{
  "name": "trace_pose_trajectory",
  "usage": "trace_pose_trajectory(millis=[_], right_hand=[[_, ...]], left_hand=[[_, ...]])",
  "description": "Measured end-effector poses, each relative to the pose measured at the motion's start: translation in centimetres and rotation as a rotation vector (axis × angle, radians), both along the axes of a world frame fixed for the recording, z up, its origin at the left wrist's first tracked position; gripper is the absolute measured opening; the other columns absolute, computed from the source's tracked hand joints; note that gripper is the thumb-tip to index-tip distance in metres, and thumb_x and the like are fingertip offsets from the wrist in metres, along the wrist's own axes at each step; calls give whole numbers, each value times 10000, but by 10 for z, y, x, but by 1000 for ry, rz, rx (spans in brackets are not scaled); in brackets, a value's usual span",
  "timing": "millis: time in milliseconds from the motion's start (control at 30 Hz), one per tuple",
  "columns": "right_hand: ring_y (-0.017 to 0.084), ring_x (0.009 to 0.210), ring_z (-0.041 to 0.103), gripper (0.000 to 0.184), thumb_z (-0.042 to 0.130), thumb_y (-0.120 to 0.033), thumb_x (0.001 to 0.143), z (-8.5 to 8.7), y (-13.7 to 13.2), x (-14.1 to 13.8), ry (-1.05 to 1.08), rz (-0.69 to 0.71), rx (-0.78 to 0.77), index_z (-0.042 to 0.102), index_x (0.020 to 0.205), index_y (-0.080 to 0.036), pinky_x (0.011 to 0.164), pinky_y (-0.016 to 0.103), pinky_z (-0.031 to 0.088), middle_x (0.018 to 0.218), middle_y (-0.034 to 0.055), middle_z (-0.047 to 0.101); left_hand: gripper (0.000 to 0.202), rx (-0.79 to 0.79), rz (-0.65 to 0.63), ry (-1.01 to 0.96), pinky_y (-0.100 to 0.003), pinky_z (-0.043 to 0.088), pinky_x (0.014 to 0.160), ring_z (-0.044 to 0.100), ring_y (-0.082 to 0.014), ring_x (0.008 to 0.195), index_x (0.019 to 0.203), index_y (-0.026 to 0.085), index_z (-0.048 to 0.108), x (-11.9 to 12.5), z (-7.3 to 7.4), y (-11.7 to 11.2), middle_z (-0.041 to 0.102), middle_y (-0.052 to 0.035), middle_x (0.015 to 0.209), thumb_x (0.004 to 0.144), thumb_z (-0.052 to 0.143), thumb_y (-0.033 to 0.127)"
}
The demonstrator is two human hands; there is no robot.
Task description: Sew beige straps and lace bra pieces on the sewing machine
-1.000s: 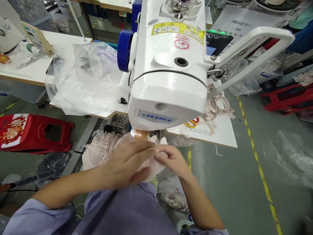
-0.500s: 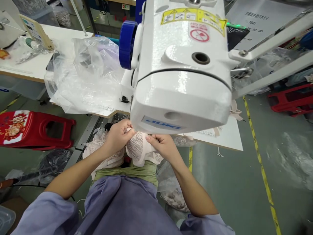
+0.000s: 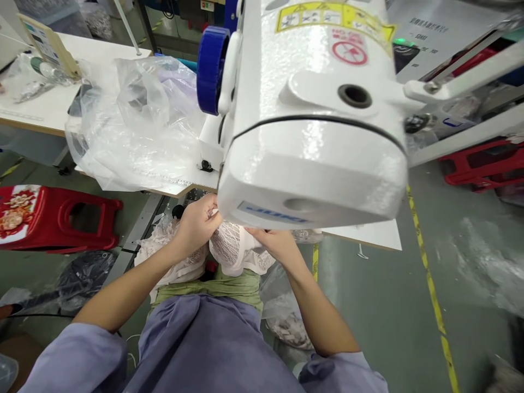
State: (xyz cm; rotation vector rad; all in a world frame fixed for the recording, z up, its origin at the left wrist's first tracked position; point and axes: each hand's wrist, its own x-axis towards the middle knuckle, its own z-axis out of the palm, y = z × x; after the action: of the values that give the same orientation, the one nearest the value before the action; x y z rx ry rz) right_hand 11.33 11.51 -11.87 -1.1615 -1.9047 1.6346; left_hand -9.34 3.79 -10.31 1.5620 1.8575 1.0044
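My left hand [image 3: 196,224] pinches the upper left edge of a pale pink lace piece [image 3: 235,252], just under the front of the white sewing machine head [image 3: 307,125]. My right hand [image 3: 278,245] grips the same lace piece on its right side, with its fingertips partly hidden beneath the machine. The lace hangs over my lap between both hands. More pale lace pieces [image 3: 164,254] lie heaped to the left of it.
A crumpled clear plastic bag [image 3: 135,125] covers the white table [image 3: 360,233] left of the machine. A red plastic stool [image 3: 53,218] stands on the floor at left, another red stool [image 3: 478,164] at right. A plastic bag with fabric bits [image 3: 286,322] sits by my right leg.
Both hands rose from my lap with the lace piece and now hold it up under the machine head. The camera moved closer to the machine.
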Motion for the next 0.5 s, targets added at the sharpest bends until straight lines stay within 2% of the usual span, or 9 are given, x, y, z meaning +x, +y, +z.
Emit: trace_pose_trajectory(millis=[100, 200, 267, 333, 400, 500], right_hand=[[171, 668, 514, 444, 653, -615, 811, -6, -4, 4, -3, -23, -11, 594, 662, -201, 634, 292, 450, 621, 4, 504], [116, 577, 385, 479, 619, -606, 845, -15, -9, 10, 14, -48, -45, 498, 630, -195, 552, 255, 342, 589, -28, 408], [109, 572, 362, 480, 601, -597, 863, -22, -12, 16, 26, -64, -41, 473, 634, -196, 551, 250, 315, 588, -36, 386], [108, 570, 345, 478, 589, -595, 870, -28, -16, 21, 29, -76, -20, 464, 637, -197, 549, 249, 296, 587, -39, 374], [109, 568, 332, 474, 582, -595, 871, -31, -20, 26, 28, -86, -10, 466, 640, -198, 545, 250, 280, 590, -39, 371], [115, 572, 332, 475, 567, -603, 874, -34, -26, 33, 30, -109, -11, 466, 641, -202, 544, 253, 276, 596, -34, 380]], left_hand=[[159, -27, 52, -14, -263, 429, 552, 580, -162, 627, 1025, 196, 610, -5, -10, -9, 651, -22, 758, 941, 484, 245], [299, -5, 210, -73, -297, 523, 726, 654, -211, 910, 1212, 188, 559, -7, -35, -28, 680, -89, 1046, 965, 508, 349], [394, 19, 266, -128, -371, 534, 889, 619, -255, 1128, 1313, 192, 496, -3, -58, -46, 617, -136, 1257, 983, 477, 406], [462, 34, 214, -168, -452, 502, 1007, 560, -287, 1259, 1383, 196, 430, 5, -82, -67, 549, -164, 1371, 994, 427, 446], [568, 46, 103, -162, -505, 462, 1079, 497, -319, 1345, 1455, 213, 348, 16, -101, -88, 488, -169, 1455, 976, 418, 508], [824, 18, -34, -92, -522, 424, 1127, 400, -361, 1426, 1539, 228, 212, 39, -124, -108, 381, -169, 1556, 884, 527, 616]])
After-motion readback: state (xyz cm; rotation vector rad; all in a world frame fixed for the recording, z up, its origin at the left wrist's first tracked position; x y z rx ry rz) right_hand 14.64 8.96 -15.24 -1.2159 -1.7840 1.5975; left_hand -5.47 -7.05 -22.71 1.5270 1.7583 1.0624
